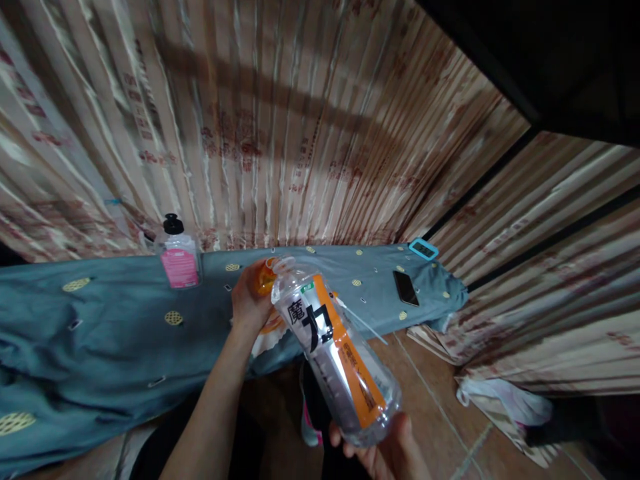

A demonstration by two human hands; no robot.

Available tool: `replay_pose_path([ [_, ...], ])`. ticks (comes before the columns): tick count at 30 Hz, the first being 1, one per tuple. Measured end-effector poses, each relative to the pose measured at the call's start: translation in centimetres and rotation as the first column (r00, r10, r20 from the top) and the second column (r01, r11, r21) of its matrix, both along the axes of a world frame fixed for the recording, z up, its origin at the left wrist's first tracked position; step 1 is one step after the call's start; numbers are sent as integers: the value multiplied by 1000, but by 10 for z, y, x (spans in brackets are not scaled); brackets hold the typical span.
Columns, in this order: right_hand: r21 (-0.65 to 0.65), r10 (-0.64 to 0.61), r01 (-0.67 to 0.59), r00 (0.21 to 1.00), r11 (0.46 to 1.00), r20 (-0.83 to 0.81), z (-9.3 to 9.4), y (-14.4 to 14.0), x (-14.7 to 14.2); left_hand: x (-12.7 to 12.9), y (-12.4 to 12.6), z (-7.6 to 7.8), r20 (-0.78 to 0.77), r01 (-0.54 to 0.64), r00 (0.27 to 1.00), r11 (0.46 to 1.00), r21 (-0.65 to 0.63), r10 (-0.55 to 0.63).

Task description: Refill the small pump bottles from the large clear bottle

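A clear plastic bottle (345, 353) with an orange and silver label tilts up to the left in front of me, its neck toward my left hand. Around its base, my right hand (383, 450) is closed. My left hand (251, 293) is closed on a small orange see-through thing (267, 279) beside the bottle's mouth; its exact kind is unclear. Below that hand, partly hidden by the bottle, lies a white and orange thing (270, 337). A thin white stick (363, 321) shows to the right of the bottle.
A long surface under a blue-grey cloth (125, 347) with pineapple prints runs across. On it are a pump bottle with a pink label (180, 267), a black phone (406, 288) and a blue-framed digital clock (423, 249). Printed curtains (280, 133) hang behind.
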State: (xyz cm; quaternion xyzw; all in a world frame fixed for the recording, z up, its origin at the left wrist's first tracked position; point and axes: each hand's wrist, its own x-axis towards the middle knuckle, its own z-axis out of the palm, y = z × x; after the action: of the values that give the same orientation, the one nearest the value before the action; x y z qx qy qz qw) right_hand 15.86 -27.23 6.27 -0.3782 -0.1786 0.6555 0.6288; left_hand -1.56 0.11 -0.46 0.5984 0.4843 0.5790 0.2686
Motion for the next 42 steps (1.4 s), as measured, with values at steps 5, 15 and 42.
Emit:
replay_pose_path([
  [5,0,4,-4,1000,1000,-23,-5,0,1,2,3,-3,-29,-26,999,1000,7,26],
  [15,3,35,-36,998,999,45,-25,-4,10,2,2,0,-61,-56,997,998,-5,55],
  [42,-35,-12,10,999,999,-49,-12,-2,1,3,-6,-2,-12,-37,999,999,-10,37],
])
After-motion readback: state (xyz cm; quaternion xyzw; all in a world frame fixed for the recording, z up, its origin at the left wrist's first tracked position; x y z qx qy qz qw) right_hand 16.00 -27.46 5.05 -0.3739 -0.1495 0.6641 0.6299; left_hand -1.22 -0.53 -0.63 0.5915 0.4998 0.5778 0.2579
